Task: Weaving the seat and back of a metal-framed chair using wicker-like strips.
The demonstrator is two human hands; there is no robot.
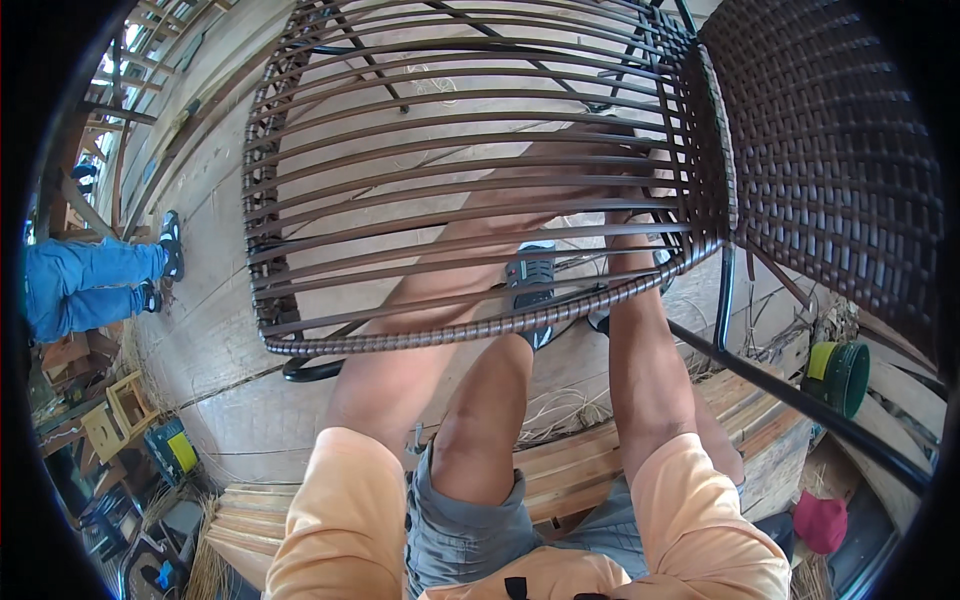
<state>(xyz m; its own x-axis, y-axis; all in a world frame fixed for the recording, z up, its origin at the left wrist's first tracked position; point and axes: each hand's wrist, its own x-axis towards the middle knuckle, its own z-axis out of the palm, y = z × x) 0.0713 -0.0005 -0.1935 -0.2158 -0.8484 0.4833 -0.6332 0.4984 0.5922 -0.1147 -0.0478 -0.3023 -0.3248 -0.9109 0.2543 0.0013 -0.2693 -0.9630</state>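
A brown wicker chair lies tipped in front of me. Its seat point(450, 187) is a row of parallel strands with gaps between them. On the right stands its tightly woven backrest point(825, 170), meeting the seat at a wrapped edge point(490, 330). My left arm reaches beneath the strands, and my left hand point(605, 168) is near the seat's back edge. Close below it, my right hand point(632, 228) is also behind the strands, by the corner where seat and backrest join. Strands and shadow cover the fingers of both hands, so whatever they hold is hidden.
Under me is a wooden plank bench point(570, 480). A black metal tube point(800, 400) crosses at right, near a green bucket point(848, 380) and a red cap point(820, 522). Another person's jeans-clad legs point(90, 285) show at left, above a wooden box point(125, 410). Loose strands lie on the plank floor.
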